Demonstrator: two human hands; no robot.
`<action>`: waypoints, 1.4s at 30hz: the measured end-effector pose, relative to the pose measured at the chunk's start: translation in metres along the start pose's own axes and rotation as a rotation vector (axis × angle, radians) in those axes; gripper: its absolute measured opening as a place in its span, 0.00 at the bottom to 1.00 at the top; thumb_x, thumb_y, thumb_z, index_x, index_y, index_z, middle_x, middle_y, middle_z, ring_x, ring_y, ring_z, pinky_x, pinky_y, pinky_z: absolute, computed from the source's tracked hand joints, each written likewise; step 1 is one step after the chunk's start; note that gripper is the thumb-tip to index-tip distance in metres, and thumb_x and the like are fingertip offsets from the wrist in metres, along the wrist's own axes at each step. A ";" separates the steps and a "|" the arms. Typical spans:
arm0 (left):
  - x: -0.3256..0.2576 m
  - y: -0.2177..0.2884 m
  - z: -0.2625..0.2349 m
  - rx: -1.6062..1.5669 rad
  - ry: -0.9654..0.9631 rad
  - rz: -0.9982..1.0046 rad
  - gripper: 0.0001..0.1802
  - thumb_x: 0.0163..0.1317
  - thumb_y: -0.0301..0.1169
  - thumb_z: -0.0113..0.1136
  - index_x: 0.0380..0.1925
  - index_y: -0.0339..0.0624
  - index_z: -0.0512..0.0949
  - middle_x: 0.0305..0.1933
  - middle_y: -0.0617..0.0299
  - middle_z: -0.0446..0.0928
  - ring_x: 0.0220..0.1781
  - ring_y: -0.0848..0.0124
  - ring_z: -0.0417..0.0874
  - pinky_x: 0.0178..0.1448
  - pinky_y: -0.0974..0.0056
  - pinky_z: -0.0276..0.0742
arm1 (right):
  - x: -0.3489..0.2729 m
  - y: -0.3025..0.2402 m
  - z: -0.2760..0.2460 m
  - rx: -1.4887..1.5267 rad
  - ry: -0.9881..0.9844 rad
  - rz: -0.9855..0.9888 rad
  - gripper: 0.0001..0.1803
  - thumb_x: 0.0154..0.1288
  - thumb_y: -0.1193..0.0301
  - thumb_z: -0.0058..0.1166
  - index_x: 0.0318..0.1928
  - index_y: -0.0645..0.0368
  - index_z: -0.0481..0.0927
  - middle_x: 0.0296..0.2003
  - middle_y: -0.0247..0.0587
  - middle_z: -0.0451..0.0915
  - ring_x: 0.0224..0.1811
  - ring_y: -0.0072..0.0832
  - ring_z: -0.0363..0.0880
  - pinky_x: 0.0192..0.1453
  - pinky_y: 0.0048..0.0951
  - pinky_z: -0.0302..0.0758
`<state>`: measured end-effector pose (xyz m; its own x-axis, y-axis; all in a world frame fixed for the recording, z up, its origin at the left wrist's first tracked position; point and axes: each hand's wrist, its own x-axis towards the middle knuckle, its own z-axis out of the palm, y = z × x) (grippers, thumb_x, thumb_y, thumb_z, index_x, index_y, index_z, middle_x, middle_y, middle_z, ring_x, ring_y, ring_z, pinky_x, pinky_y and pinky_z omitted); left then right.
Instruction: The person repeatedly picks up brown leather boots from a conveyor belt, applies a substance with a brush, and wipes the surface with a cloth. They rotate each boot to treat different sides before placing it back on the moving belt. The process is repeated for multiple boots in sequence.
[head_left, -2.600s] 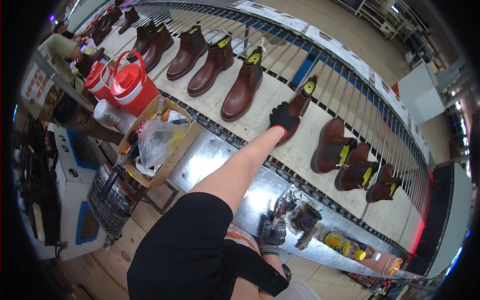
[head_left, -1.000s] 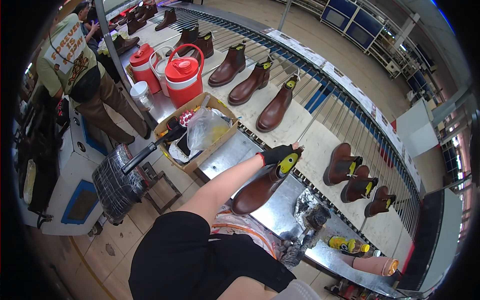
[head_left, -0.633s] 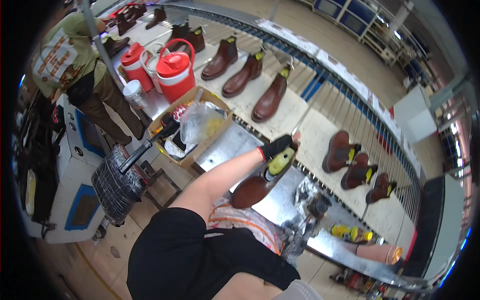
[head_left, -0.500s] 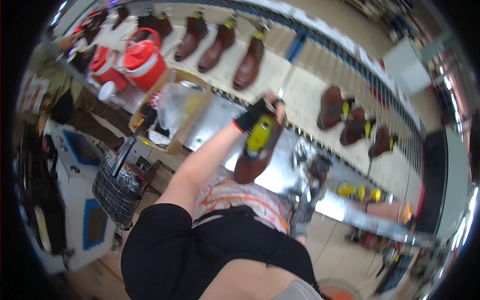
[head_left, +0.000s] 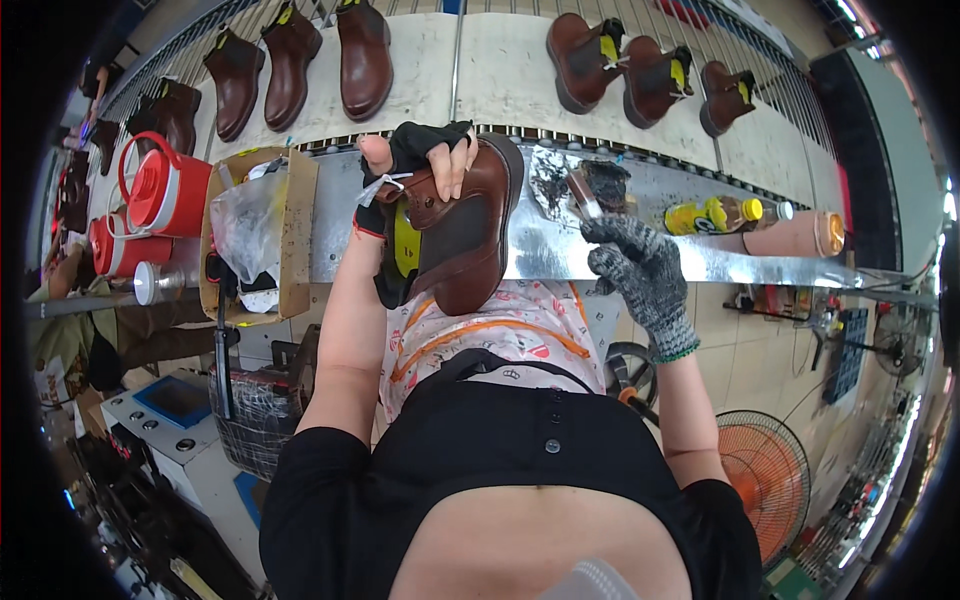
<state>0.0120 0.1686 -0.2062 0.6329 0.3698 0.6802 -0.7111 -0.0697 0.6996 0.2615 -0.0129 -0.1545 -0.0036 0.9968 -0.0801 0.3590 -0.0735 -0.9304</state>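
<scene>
My left hand (head_left: 430, 160), in a black fingerless glove, grips a brown leather ankle boot (head_left: 490, 225) above the metal bench. The boot's opening faces left, showing a yellow lining, and a white tie hangs at its pull tab. Its toe points down toward my apron. A grey knitted glove covers my right hand (head_left: 640, 270), whose fingers close around a small brown tool with a pale lower end (head_left: 584, 192); its exact kind is unclear. Just beyond that tool, a blackened pad or cloth (head_left: 608, 183) lies on a stained sheet.
Behind the metal bench (head_left: 530, 245), a roller conveyor carries brown boots (head_left: 365, 65) at left and more (head_left: 582, 65) at right. A cardboard box (head_left: 300, 210) with plastic bags and red jugs (head_left: 165, 190) stand left. Yellow bottles (head_left: 710, 215) lie right; an orange fan (head_left: 765, 480) stands below.
My view has turned and levelled. The boot has rotated, so its side now faces me instead of the opening. My right hand has risen from low beside the bench to above its edge.
</scene>
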 end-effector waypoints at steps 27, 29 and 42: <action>-0.105 -0.017 -0.107 0.130 1.008 -0.345 0.36 0.62 0.61 0.42 0.23 0.35 0.75 0.27 0.49 0.78 0.31 0.62 0.78 0.48 0.61 0.72 | -0.028 0.090 0.054 0.558 0.455 0.333 0.30 0.66 0.75 0.46 0.66 0.58 0.52 0.35 0.43 0.78 0.30 0.27 0.81 0.32 0.27 0.78; -0.085 -0.005 -0.088 0.364 0.947 -0.339 0.40 0.60 0.67 0.36 0.20 0.36 0.74 0.27 0.50 0.77 0.37 0.60 0.76 0.54 0.58 0.66 | -0.037 0.095 0.058 0.618 0.461 0.339 0.30 0.67 0.75 0.45 0.66 0.57 0.52 0.33 0.43 0.78 0.26 0.25 0.79 0.29 0.26 0.77; 0.028 0.002 -0.050 0.105 -0.165 0.180 0.50 0.41 0.82 0.32 0.21 0.42 0.76 0.28 0.60 0.74 0.41 0.67 0.63 0.55 0.60 0.51 | -0.030 0.072 0.038 0.592 0.506 0.239 0.28 0.63 0.74 0.51 0.62 0.56 0.56 0.38 0.42 0.78 0.25 0.24 0.79 0.22 0.23 0.76</action>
<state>0.0132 0.2250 -0.1970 0.5467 0.1878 0.8160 -0.7865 -0.2191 0.5774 0.2523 -0.0497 -0.2325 0.4838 0.8353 -0.2612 -0.2565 -0.1500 -0.9548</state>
